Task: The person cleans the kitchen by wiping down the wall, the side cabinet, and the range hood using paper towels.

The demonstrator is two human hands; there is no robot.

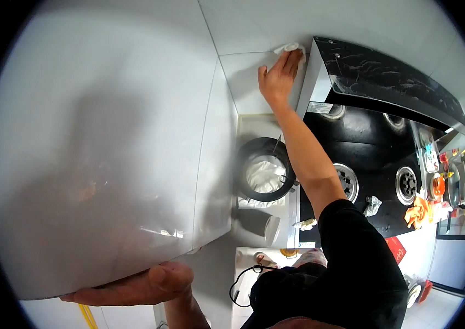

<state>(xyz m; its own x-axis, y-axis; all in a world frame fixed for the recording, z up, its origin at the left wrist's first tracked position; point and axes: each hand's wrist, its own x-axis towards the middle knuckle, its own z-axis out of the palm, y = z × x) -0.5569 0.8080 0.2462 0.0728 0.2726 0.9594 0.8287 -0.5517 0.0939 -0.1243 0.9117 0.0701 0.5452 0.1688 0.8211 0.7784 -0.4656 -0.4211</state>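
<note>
My right hand [279, 82] reaches far forward and presses a thin white cloth [290, 49] against the tiled wall [254, 24]. Its fingers lie over the cloth, right beside the end of the black range hood [391, 77]; whether the cloth is fabric or paper I cannot tell. Down at the lower left, my left hand [133, 282] rests along the edge of the glossy white wall [106, 219]. Those fingers are stretched out flat and hold nothing; part of the hand's underside is hidden.
Below my right forearm stands a dark wok [243, 178] with white material inside. The black gas stove [375, 153] carries a crumpled grey-white wad [372, 205] and an orange cloth [420, 213]. A white cup-like object [272, 229] lies near the counter's front. Bottles and containers crowd the right.
</note>
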